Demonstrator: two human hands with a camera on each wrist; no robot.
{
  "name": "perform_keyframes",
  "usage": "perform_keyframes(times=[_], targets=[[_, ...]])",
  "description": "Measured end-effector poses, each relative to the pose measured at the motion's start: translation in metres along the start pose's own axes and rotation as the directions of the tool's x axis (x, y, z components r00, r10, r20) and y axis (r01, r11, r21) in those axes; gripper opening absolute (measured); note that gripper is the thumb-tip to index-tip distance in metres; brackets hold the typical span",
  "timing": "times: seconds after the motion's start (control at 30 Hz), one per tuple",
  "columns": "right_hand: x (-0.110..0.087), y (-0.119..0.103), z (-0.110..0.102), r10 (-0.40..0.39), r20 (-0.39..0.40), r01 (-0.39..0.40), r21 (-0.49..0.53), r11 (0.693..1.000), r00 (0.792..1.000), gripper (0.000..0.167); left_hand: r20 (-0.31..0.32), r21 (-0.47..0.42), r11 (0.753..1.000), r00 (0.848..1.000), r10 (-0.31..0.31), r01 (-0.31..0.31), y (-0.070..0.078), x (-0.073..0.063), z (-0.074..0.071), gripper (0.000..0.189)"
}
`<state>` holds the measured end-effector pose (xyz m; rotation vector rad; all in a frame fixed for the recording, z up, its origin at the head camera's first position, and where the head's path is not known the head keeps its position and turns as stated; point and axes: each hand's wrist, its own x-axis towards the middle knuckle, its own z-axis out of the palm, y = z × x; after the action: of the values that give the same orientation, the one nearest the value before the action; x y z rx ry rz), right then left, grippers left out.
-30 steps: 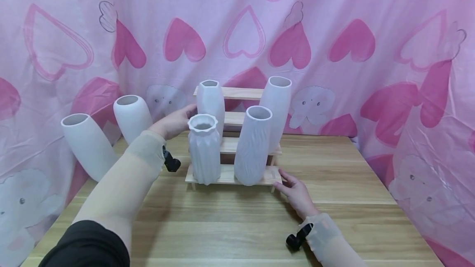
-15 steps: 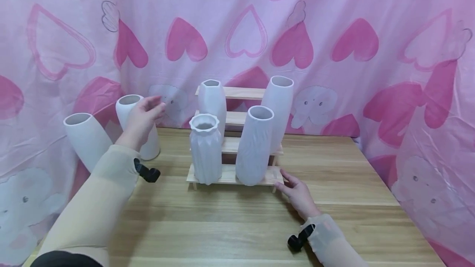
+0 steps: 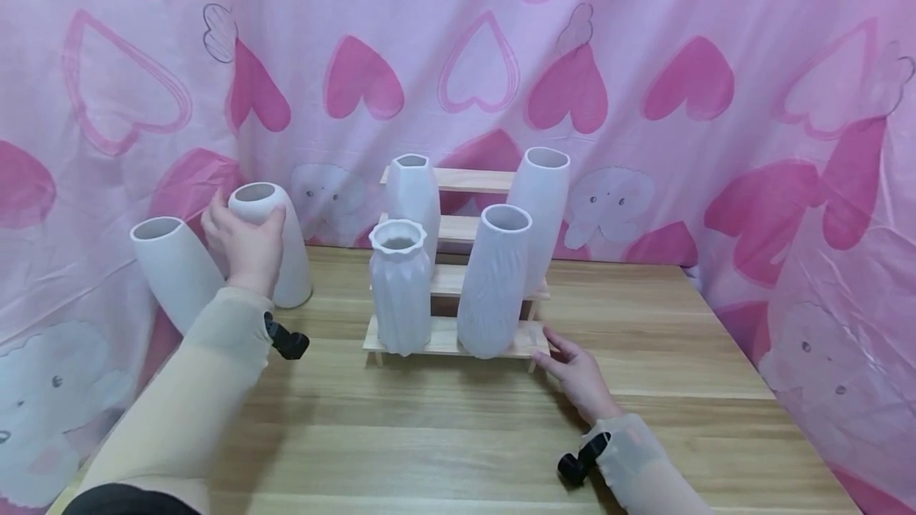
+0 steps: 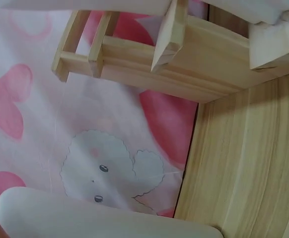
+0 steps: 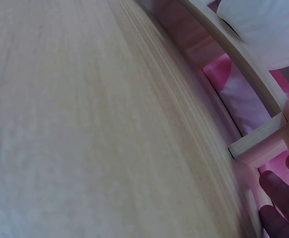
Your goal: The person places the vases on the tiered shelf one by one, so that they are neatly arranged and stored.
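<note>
While the left hand (image 3: 246, 249) is at the upper part of a smooth white vase (image 3: 293, 261), its thumb and fingers stand apart, on 2 sides of this vase, and bend round it near the mouth; how firmly they press, I cannot tell. This vase stands on the wooden table (image 3: 644, 324), to the left of the wooden rack (image 3: 447, 280) and apart from it. Just beside it, farther to the left, is another white vase (image 3: 175, 265), whose foot is hidden behind the left forearm (image 3: 193, 388).

The right hand (image 3: 581, 384) holds the front right corner of the rack, clamped between thumb and fingers; the right wrist view shows the thumb at the edge of the board and 2 fingertips slightly apart below.

The rack has 4 steps. On its lowest step stand 2 vases: the frilled vase (image 3: 401, 300) on the left and the carved vase (image 3: 494, 284) on the right. Behind them are the angular vase (image 3: 413, 193) and the round-mouthed vase (image 3: 545, 205), both partly covered. Behind the table hangs a pink curtain (image 3: 458, 46) with hearts.
</note>
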<state>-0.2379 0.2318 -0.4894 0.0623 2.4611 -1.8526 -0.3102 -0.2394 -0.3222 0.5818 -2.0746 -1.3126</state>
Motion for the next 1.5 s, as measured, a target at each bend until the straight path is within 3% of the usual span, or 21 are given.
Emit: perform_keyframes(times=[0.17,0.3,0.67,0.93,1.17,1.5], targets=[[0.001,0.001,-0.001,-0.005,-0.005,0.005,0.002,1.0,1.0,0.07,0.137,-0.001,0.991,0.982,-0.13,0.131,-0.002,0.013,0.005,0.115],[0.001,0.0,-0.001,-0.001,0.003,0.001,-0.004,1.0,1.0,0.07,0.193,0.027,0.985,0.966,-0.174,0.172,-0.005,0.021,0.006,0.124],[0.003,0.002,-0.001,-0.009,0.014,0.009,-0.005,1.0,1.0,0.071,0.204,0.129,0.982,0.965,-0.166,0.141,-0.008,0.033,0.003,0.131],[0.002,0.002,0.0,-0.016,0.009,0.016,0.0,1.0,1.0,0.07,0.25,0.178,0.973,0.95,-0.188,0.146,-0.008,0.034,-0.001,0.128],[0.001,0.0,0.001,-0.013,-0.006,0.013,0.002,1.0,1.0,0.068,0.245,0.175,0.974,0.952,-0.185,0.144,-0.009,0.036,0.0,0.123],[-0.002,-0.004,0.001,-0.014,-0.002,0.014,0.009,1.0,1.0,0.065,0.276,0.232,0.971,0.953,-0.127,0.062,-0.004,0.038,-0.006,0.121]])
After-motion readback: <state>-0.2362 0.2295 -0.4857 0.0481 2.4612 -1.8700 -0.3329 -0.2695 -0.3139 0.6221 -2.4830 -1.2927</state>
